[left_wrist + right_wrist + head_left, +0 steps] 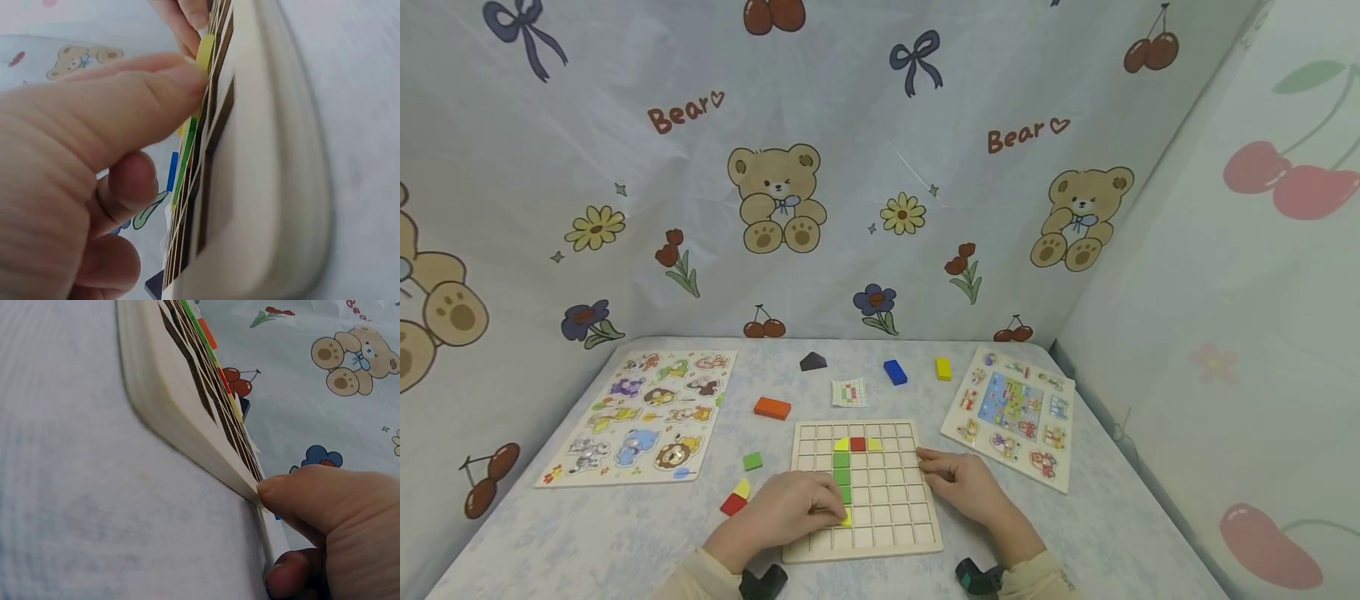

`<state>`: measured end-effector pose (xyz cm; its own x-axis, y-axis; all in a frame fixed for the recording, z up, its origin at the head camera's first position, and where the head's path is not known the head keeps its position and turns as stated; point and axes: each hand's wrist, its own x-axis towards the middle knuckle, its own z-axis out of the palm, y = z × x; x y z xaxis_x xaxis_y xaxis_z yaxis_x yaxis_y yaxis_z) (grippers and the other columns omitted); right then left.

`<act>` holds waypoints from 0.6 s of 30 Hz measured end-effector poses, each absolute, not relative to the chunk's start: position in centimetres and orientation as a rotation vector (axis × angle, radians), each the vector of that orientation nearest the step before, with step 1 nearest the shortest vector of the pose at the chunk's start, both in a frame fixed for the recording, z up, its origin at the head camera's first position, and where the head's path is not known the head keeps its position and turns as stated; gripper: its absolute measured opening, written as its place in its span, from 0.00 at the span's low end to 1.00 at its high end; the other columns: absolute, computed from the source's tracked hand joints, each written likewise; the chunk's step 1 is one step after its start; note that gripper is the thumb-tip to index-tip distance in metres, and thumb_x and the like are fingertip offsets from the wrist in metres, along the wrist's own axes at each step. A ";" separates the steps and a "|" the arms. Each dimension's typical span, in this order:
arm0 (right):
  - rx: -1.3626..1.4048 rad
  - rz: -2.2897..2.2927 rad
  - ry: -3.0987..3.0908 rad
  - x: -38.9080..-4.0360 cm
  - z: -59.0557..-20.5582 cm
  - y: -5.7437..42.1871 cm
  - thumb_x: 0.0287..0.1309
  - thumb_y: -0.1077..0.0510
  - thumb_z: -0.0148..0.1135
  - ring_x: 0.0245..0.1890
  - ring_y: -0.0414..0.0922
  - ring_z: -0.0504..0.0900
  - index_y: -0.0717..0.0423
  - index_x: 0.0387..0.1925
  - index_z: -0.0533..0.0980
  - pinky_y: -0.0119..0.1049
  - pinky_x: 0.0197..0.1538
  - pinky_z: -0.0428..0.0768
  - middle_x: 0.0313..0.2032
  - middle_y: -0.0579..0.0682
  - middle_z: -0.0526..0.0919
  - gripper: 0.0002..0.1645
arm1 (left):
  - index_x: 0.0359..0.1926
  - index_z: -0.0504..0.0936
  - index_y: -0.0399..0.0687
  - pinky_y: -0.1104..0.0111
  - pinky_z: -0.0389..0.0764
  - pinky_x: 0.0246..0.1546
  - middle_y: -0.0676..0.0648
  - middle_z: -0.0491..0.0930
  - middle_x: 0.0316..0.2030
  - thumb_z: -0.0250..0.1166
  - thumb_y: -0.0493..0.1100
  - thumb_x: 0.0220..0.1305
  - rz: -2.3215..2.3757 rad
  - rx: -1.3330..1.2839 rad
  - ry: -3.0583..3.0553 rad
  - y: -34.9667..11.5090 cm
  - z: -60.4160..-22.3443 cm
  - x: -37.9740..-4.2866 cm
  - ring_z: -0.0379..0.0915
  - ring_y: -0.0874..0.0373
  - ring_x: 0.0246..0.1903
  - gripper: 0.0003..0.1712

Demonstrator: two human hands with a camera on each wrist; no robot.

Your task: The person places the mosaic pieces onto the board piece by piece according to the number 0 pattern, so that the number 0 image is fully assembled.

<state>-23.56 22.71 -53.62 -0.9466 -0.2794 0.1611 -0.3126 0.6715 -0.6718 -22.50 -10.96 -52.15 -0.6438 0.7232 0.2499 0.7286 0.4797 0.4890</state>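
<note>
A wooden grid board (895, 542) lies on the table. My left hand (797, 508) is over its lower left cells, thumb and fingertips pinching a yellow piece (205, 51), whose edge stands above the grid in the left wrist view. Up the same column run several green pieces (841, 477), topped by a yellow piece (842, 444), a red square (857, 444) and another yellow piece (874, 445). My right hand (962, 487) rests against the board's right edge, its thumb (294, 490) touching the rim and its index finger extended.
Left of the board lie a green square (752, 461), a red piece (733, 504) and an orange block (772, 408). Behind it are a small pattern card (849, 393) and black (813, 362), blue (895, 372) and yellow (943, 369) blocks. Picture puzzles (707, 467) (951, 425) flank it.
</note>
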 end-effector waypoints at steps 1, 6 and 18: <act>0.498 1.144 -2.834 -23.6 -53.6 22.7 0.65 0.58 0.69 0.62 0.49 0.82 0.53 0.50 0.87 0.47 0.61 0.80 0.61 0.43 0.84 0.13 | 0.37 0.92 0.69 0.75 0.80 0.40 0.71 0.82 0.39 0.74 0.48 0.64 -0.896 -1.318 -2.697 -10.9 -52.2 -22.5 0.77 0.77 0.39 0.04; 0.487 1.125 -2.838 -23.6 -53.6 22.7 0.64 0.57 0.70 0.61 0.49 0.83 0.51 0.49 0.88 0.47 0.60 0.80 0.60 0.42 0.84 0.13 | 0.36 0.91 0.70 0.75 0.80 0.40 0.72 0.83 0.39 0.74 0.48 0.64 -0.885 -1.297 -2.717 -10.7 -52.2 -22.6 0.78 0.78 0.38 0.05; 0.524 1.146 -2.820 -23.6 -53.6 22.8 0.64 0.57 0.70 0.61 0.49 0.83 0.52 0.50 0.87 0.46 0.60 0.80 0.60 0.43 0.84 0.13 | 0.46 0.87 0.67 0.62 0.80 0.38 0.60 0.82 0.49 0.72 0.49 0.64 -0.662 -0.578 -2.926 -14.4 -49.9 -24.1 0.76 0.65 0.37 0.09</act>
